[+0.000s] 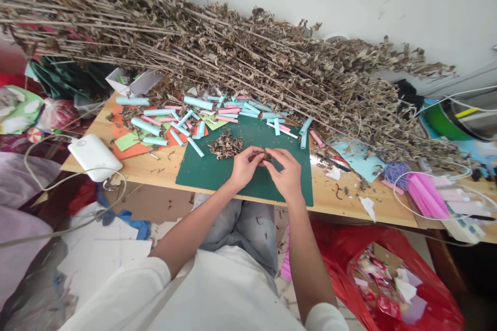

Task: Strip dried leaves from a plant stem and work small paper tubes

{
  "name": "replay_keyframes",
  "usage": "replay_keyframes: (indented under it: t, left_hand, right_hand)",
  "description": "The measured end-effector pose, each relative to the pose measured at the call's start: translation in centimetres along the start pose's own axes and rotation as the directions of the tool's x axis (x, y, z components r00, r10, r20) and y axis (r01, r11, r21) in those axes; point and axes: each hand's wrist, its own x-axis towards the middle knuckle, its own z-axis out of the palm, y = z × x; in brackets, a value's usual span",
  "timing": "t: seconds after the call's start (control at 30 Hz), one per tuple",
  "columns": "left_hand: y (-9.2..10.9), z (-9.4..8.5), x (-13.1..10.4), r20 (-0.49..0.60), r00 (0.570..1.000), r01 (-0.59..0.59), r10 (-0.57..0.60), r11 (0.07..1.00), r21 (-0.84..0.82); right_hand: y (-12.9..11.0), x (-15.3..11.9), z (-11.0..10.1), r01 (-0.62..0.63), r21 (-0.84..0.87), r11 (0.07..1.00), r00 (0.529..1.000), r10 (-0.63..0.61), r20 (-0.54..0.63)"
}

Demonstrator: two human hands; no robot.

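My left hand [247, 166] and my right hand [284, 169] meet over a green cutting mat [209, 173]. Between their fingertips is a small bit of dried leaves [267, 155], partly hidden by the fingers. Both hands are closed in a pinch on it. Just left of my left hand lies a loose heap of crumbled dried leaves [225, 145] on the mat. Behind the hands, several blue paper tubes [199, 103] and thinner pink paper tubes [228, 110] are scattered along the mat's far edge.
A large pile of dried leafy stalks [233, 46] stretches across the back of the wooden table [330, 191]. A white power bank [95, 156] with a cable lies at the left. Pink rolls [427, 194] lie at the right. A red plastic bag [388, 248] of scraps sits below.
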Motion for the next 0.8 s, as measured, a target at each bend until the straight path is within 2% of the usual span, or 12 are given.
replay_keyframes:
  t: [0.17, 0.43, 0.57, 0.8]
  left_hand:
    - [0.1, -0.1, 0.0, 0.033, 0.999, -0.044, 0.043, 0.999, 0.018]
    - [0.5, -0.1, -0.1, 0.088, 0.995, -0.052, 0.045, 0.995, 0.083]
    - [0.4, -0.1, -0.1, 0.045, 0.998, -0.049, 0.046, 0.996, 0.073]
    - [0.2, -0.1, 0.1, -0.024, 1.0, -0.019, 0.02, 0.999, 0.051]
  right_hand:
    - [0.5, 0.4, 0.5, -0.004, 0.009, 1.0, 1.0, 0.004, 0.015]
    - [0.2, 0.5, 0.4, -0.076, 0.043, 0.996, 0.992, 0.08, -0.094]
    - [0.4, 0.5, 0.5, -0.04, 0.056, 0.998, 0.992, 0.046, -0.115]
    - [1.0, 0.4, -0.1, 0.037, 0.031, 0.999, 0.999, -0.036, -0.026]
